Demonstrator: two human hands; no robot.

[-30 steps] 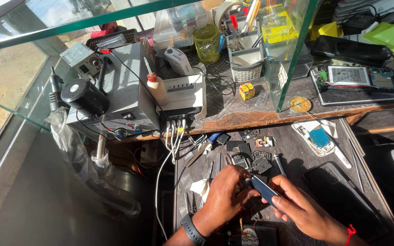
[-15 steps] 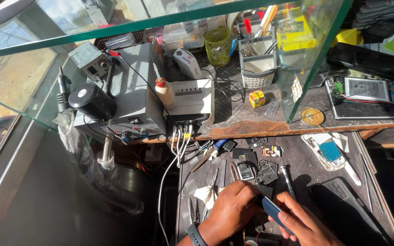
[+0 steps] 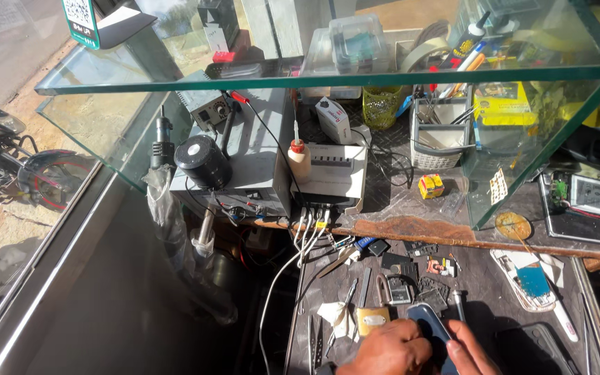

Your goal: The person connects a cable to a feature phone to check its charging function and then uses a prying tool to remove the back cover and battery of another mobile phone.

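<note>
At the bottom edge of the head view both my hands close around a dark blue phone (image 3: 430, 323) that stands up between them. My left hand (image 3: 385, 347) wraps its left side, fingers curled on it. My right hand (image 3: 468, 351) grips its right side, mostly cut off by the frame. Just left of my left hand lie a brass padlock (image 3: 371, 317), a scrap of white paper (image 3: 333, 316) and tweezers (image 3: 312, 336) on the dark work mat (image 3: 480, 288).
A wooden ledge (image 3: 411, 229) carries a grey power supply (image 3: 258, 163), a white multi-port box (image 3: 333, 179) with white cables, a small bottle (image 3: 300, 158) and a white basket (image 3: 439, 135). A glass shelf (image 3: 328, 76) spans above. An opened phone (image 3: 529, 281) lies right. Small parts (image 3: 411, 274) crowd the mat.
The view has tilted up, so my hands and the phone have slid to the bottom edge. Both hands keep their hold on the phone.
</note>
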